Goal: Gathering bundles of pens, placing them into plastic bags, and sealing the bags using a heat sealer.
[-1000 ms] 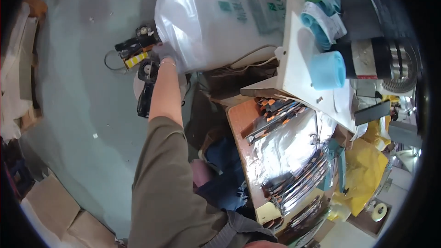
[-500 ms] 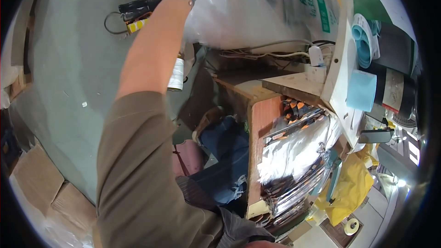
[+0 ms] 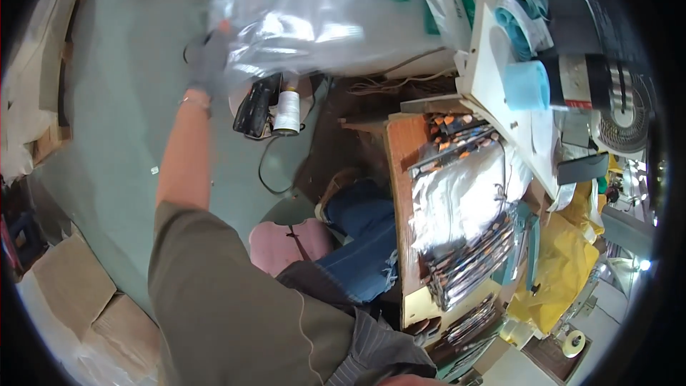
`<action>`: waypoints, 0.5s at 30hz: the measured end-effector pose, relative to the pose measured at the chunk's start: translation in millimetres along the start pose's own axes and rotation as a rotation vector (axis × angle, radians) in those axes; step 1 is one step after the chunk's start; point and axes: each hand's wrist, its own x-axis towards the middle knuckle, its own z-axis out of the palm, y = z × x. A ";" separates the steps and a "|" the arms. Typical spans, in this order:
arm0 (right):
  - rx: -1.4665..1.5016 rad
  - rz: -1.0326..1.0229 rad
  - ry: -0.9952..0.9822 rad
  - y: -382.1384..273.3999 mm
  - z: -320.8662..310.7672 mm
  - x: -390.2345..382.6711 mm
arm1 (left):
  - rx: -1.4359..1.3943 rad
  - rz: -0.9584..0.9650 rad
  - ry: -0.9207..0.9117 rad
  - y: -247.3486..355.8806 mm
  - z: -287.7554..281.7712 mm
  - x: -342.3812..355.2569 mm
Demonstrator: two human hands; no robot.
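Note:
My left hand [image 3: 209, 64], in a grey glove with a bare fingertip showing, reaches far forward at the end of my outstretched arm. It is closed on the left edge of a large clear plastic bag [image 3: 321, 21] with green print. Motion blurs the fingers. Below the bag, a white cylindrical can [image 3: 287, 113] and a black case-like object [image 3: 253, 109] stand close together, to the right of my wrist. Behind my hand, part of a dark cable loop shows. My right hand is out of view; only a sliver of skin appears at the lower edge.
On the right, a wooden shelf [image 3: 407, 207] holds silvery packets [image 3: 457, 200]. A white tabletop [image 3: 486, 64] carries light-blue rolls [image 3: 527, 86]; a fan [image 3: 620, 111] stands beyond. A pink stool [image 3: 286, 246] sits below. Cardboard [image 3: 68, 279] lies at lower left, cables [image 3: 400, 82] under the table.
My left hand has moved left and nearer, drawing the bag's edge with it. The black object by the can has come into view, and the yellow-marked item is now hidden.

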 end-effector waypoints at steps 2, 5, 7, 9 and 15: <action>-0.023 -0.082 0.040 18.0 11.8 0.9 | -0.195 -0.014 -0.115 -17.8 -62.2 -3.0; -0.281 -0.596 0.313 1.5 2.3 7.7 | -0.145 0.127 0.028 0.1 -134.7 -14.9; -0.276 -0.654 0.419 14.8 12.9 8.3 | -0.034 0.094 0.045 25.4 -173.5 -42.4; -0.093 -0.273 0.293 37.9 38.1 1.5 | -0.125 0.133 0.104 41.8 -206.7 -74.0; 0.767 -0.154 0.297 -84.1 -76.1 12.8 | -0.364 0.228 0.034 91.2 -257.3 -219.2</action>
